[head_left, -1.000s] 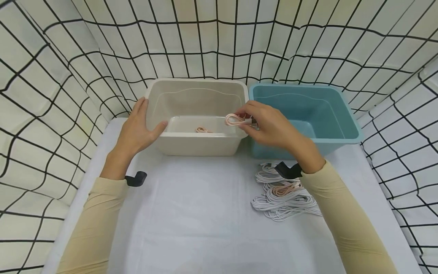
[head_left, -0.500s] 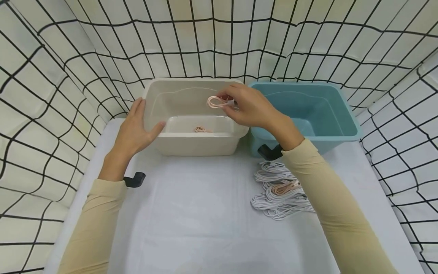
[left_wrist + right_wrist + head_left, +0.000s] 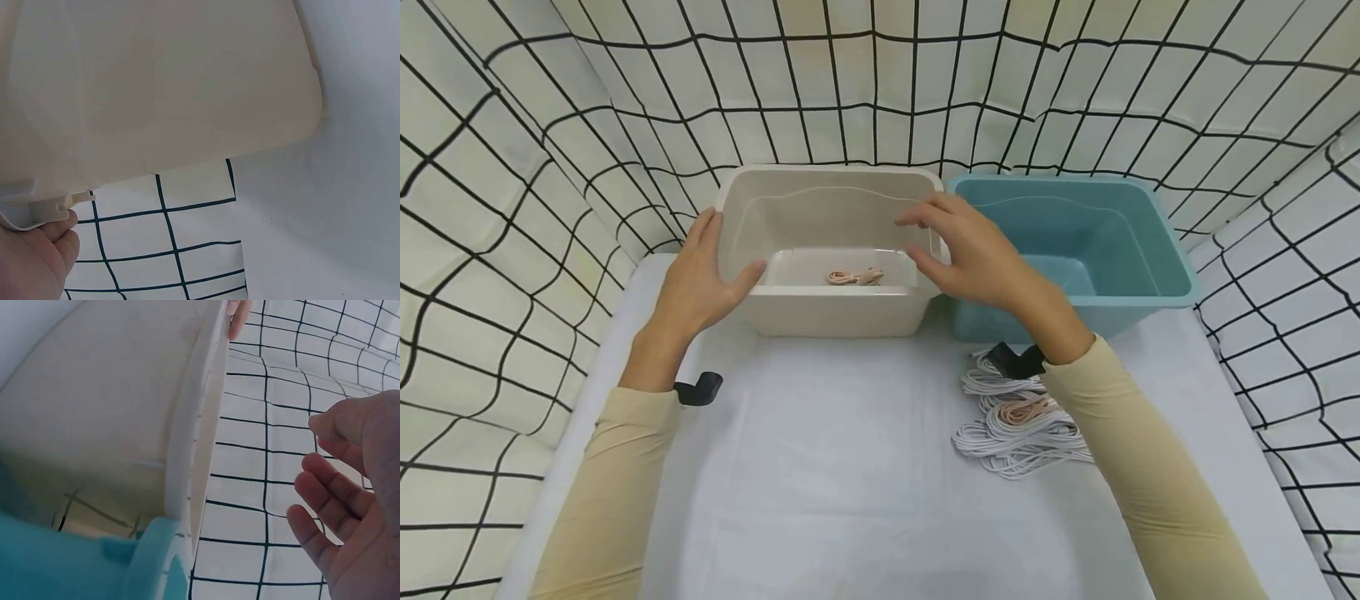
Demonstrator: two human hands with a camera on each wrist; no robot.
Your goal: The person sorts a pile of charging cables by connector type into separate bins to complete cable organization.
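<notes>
Head view: the left hand (image 3: 696,279) rests against the left rim of the beige bin (image 3: 835,312), thumb hooked over its front edge. The right hand (image 3: 973,258) hovers over the bin's right rim, fingers (image 3: 917,218) spread loosely and holding nothing. Two pink cables (image 3: 855,277) lie on the bin's floor. A teal bin (image 3: 1150,267) stands touching the beige bin's right side; white cable bundles (image 3: 1015,425) lie on the desk (image 3: 835,467) in front of it.

Cable pile (image 3: 1015,421) (partly) under sleeve (image 3: 1135,467).
</notes>
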